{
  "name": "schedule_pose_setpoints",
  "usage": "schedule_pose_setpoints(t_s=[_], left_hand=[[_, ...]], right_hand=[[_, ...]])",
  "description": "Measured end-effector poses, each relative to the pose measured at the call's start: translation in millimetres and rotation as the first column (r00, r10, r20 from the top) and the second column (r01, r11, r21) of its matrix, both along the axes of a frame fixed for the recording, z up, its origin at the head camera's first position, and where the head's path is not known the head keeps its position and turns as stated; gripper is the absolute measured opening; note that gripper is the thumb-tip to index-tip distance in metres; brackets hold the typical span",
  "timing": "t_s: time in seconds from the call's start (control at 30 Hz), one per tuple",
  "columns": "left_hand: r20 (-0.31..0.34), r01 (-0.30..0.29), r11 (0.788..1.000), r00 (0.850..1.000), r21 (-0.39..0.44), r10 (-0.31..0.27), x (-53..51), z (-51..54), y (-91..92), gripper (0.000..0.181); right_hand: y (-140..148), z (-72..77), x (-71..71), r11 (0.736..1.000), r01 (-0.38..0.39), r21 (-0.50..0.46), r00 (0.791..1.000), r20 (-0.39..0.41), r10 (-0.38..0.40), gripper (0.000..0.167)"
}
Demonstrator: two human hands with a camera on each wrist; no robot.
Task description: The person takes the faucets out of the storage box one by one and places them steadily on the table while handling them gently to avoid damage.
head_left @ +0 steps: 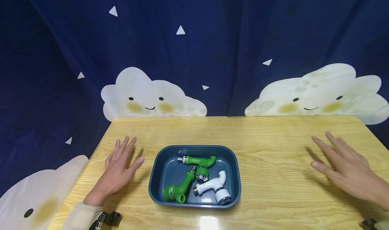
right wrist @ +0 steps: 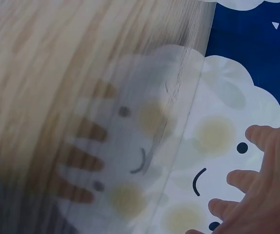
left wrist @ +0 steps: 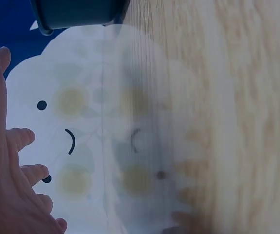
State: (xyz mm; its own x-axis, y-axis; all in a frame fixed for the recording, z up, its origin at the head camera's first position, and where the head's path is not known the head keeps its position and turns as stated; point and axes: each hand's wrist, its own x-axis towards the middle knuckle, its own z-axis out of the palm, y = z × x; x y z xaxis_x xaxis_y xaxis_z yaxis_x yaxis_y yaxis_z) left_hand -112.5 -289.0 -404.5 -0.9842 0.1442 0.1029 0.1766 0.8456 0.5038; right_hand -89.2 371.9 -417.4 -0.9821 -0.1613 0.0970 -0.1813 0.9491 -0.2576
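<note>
Left grip [head_left: 120, 171]: fingers extended and parted, nothing held; off the tray [head_left: 194, 205] at its 9 o'clock.
Right grip [head_left: 346, 171]: likewise spread and holding nothing, farther out at 3 o'clock; shadows beside both suggest they are raised.
Tray: dark blue, on the table [head_left: 273, 155], between the hands but nearer the left; the wide spacing leaves its whole mouth unobstructed.
Upper green tap [head_left: 197, 160]: inside at 12 o'clock, metal end to 9, knob to 6.
Lower green tap [head_left: 182, 188]: inside at 8 o'clock, metal end to 1, close beside the upper tap's knob; contact cannot be told.
White tap [head_left: 214, 183]: inside at 4 o'clock, spout to 12, knob to 5.
Containment: the raised walls presumably stop the loose, uneven taps from rolling away.
</note>
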Motion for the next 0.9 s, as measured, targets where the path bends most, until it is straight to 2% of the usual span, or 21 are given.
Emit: schedule_pose_setpoints(t_s=[0.6, 0.9], left_hand=[[-0.004, 0.018, 0.999, 1.0, 0.027, -0.018, -0.9, -6.1, 4.6, 0.075], [-0.002, 0.024, 0.999, 1.0, 0.036, -0.024, -0.6, -5.5, 8.4, 0.074]], right_hand=[[-16, 0.6, -5.3, 0.999, -0.024, -0.046, 1.0, 0.019, 0.025, 0.081], [-19, -2.1, -7.0, 0.996, -0.049, -0.069, 0.999, -0.007, 0.048, 0.079]])
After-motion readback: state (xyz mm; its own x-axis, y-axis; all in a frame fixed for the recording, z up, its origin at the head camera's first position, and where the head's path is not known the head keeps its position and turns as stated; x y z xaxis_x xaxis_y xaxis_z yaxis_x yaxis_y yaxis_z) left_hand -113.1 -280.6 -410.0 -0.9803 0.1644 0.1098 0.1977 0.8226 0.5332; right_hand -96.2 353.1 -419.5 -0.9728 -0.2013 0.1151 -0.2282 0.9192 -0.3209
